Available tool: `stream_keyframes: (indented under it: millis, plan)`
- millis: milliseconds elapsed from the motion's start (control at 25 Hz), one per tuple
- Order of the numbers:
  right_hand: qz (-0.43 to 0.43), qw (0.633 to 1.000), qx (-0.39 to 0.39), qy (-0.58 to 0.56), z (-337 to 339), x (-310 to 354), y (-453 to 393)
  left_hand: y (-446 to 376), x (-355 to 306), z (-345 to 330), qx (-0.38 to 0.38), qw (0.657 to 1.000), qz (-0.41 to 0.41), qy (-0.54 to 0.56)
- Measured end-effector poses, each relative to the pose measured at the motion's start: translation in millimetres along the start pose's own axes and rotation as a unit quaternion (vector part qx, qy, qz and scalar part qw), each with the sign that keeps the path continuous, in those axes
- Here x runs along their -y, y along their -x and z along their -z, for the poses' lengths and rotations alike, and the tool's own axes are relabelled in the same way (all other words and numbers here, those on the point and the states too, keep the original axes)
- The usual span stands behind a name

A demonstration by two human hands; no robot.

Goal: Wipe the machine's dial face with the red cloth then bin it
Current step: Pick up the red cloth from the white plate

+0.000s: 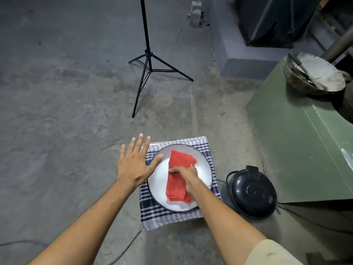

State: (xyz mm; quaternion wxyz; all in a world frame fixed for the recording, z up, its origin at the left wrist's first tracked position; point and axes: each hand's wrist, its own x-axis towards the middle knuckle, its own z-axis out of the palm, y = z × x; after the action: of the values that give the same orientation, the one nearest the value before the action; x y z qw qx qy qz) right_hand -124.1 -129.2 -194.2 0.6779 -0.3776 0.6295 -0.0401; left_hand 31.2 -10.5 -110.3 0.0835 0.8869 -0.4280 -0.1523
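The setting is a rough grey concrete floor (66, 92) in a workshop, viewed from above. At lower centre of the frame, the red cloth (178, 180) lies folded in several layers inside a white plate (204, 169), which rests on a checked towel (156, 213) spread on the floor.

The right hand (184, 175) is pressed onto the middle of the red cloth with its fingers curled down into the folds; whether a full pinch is made cannot be told, since the fingertips are hidden. The left hand (133, 165) is open, fingers spread, holding nothing, hovering at the plate's left rim with the thumb over its edge.

Just right of the plate stands a black domed bin (252, 192) with its lid down. A green machine housing (305, 150) fills the right of the frame; its dial face is not in view. On it, at upper right, sits a bowl of grey-white paste (317, 73) with a tool standing in it. A black tripod (147, 60) stands at upper centre.

Likely faults from here:
- The grip may take only the top layers, so the cloth unfolds and trails on the dusty floor.
- The plate may slide or tip on the towel if the lift drags it and the left hand does not steady it.
- A raised arm near the housing could foul the paste bowl.
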Motion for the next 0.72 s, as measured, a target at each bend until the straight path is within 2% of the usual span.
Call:
stream_keyframes:
  millis: [120, 240, 360, 480, 640, 720]
  plan:
    - [-0.030, 0.968, 0.134, -0.210, 24, 7, 9, -10, -9, 11, -0.014, 1.000, 0.008, 0.008]
    - [-0.006, 0.922, 0.227, -0.313, 48, 9, 16, -18, -20, 17, -0.031, 0.999, -0.005, 0.011]
    - [0.084, 0.864, 0.321, -0.379, 60, 9, 34, -19, -34, 21, -0.036, 0.999, -0.015, 0.004]
    - [0.165, 0.810, 0.357, -0.434, 68, 19, 57, -17, -54, 27, -0.041, 0.999, -0.028, 0.002]
    - [0.197, 0.790, 0.387, -0.434, 92, 31, 88, -14, -90, 50, -0.069, 0.997, -0.045, 0.009]
    - [0.202, 0.768, 0.419, -0.439, 111, 31, 104, -11, -110, 67, -0.082, 0.994, -0.065, 0.000]
